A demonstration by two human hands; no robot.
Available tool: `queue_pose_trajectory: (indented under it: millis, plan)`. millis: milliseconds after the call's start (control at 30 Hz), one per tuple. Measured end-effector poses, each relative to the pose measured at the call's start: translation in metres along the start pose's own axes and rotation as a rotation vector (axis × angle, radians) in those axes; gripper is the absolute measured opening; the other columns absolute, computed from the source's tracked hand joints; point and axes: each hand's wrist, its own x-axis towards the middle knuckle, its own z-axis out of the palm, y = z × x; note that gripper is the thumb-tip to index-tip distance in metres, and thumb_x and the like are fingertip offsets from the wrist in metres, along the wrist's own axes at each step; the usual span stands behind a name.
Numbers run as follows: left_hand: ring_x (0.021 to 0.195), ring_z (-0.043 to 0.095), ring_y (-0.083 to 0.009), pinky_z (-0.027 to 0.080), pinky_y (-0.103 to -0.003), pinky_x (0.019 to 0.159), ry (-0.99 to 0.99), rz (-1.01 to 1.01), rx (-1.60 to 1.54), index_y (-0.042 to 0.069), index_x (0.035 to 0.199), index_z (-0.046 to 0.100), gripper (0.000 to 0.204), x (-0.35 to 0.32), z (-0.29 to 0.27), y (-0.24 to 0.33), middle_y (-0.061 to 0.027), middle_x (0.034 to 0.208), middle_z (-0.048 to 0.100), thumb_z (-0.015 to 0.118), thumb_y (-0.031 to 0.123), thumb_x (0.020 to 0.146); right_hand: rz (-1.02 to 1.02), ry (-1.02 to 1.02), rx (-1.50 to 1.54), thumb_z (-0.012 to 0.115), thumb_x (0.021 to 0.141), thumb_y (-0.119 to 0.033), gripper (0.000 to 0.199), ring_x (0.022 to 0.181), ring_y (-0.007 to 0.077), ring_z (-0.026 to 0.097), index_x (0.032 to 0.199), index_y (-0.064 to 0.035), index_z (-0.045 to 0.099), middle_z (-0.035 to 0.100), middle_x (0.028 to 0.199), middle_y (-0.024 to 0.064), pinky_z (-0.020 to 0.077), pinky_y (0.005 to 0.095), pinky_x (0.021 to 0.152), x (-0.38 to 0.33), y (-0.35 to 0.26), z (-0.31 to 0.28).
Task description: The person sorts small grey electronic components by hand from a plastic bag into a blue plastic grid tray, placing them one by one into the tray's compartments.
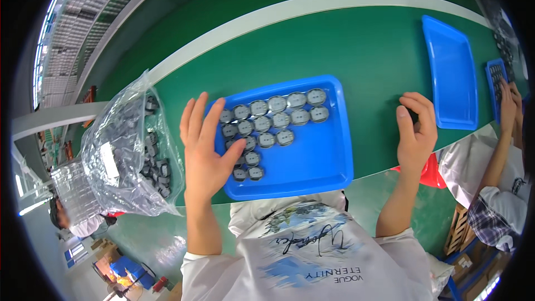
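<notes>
Lying lengthwise L–R, blue tray (312,156) (w/ discs (280,120))

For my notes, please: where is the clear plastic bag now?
In the head view, the clear plastic bag is at the left end of the green table, just left of the left hand.

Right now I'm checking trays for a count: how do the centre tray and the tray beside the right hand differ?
The centre tray holds rows of rounded grey parts; the other tray, beside the right hand, shows none. The centre tray's long sides run across the picture; the other tray's run mostly up and down. Both are blue with raised rims and rest on the green table.
</notes>
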Motion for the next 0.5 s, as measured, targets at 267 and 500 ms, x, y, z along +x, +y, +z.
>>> queue_pose_trajectory:
  millis: [267,500]
  plan:
    - [0.142,0.042,-0.0360,0.034,-0.045,0.117,-0.017,0.063,-0.102,0.004,0.141,0.057,0.073,0.010,-0.003,-0.006,-0.0165,0.151,0.051,0.082,0.008,0.072,-0.093,-0.012,-0.096,0.069,0.089,-0.002,0.016,0.104,0.0211,0.063,0.104,0.0017,0.070,0.065,0.117,0.0122,0.0500,0.0305,0.088,-0.002,-0.001,-0.010]
    - [0.145,0.040,-0.0364,0.029,-0.047,0.122,0.255,-0.131,-0.737,-0.006,0.153,0.032,0.062,-0.030,0.015,-0.051,-0.0279,0.154,0.041,0.054,0.023,0.103,-0.113,0.023,-0.069,0.075,0.083,-0.005,0.017,0.104,0.0267,0.065,0.099,-0.0011,0.072,0.068,0.110,0.0131,0.0509,0.0355,0.091,-0.001,-0.003,0.005]
